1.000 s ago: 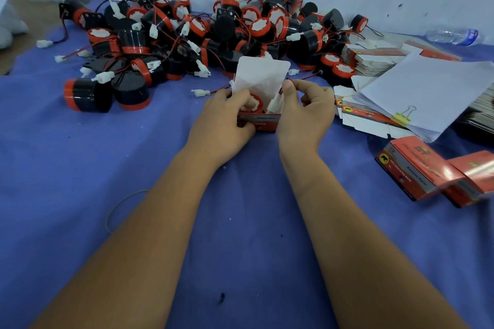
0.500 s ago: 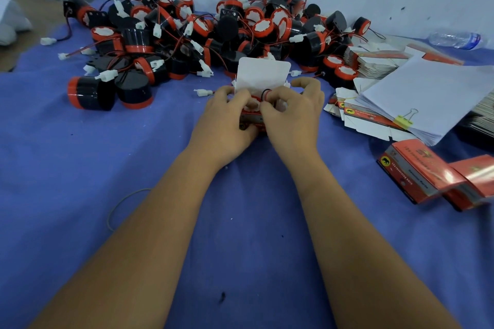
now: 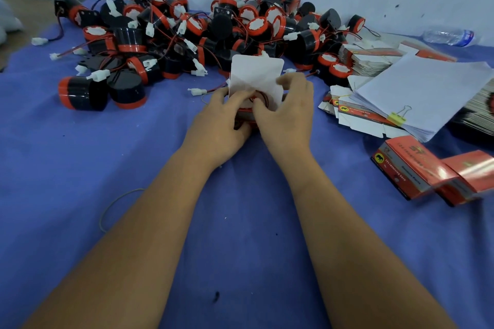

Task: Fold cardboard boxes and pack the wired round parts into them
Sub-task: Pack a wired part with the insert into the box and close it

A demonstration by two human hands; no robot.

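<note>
Blue cloth (image 3: 80, 168) covers the table, parts (image 3: 187, 35) heaped by the wall. Centre, the left hand (image 3: 219, 125) grips the box (image 3: 247, 115) to steady it, while the right hand (image 3: 287, 112) pinches a red wire (image 3: 260, 95), probably tucking it under the raised flap (image 3: 255, 69). Hands hide the part inside.

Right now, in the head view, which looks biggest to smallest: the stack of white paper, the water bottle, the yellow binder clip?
1. Paper stack, largest by far.
2. Water bottle, though it lies farther back, so it may look smaller than it is.
3. Binder clip, smallest.
</note>
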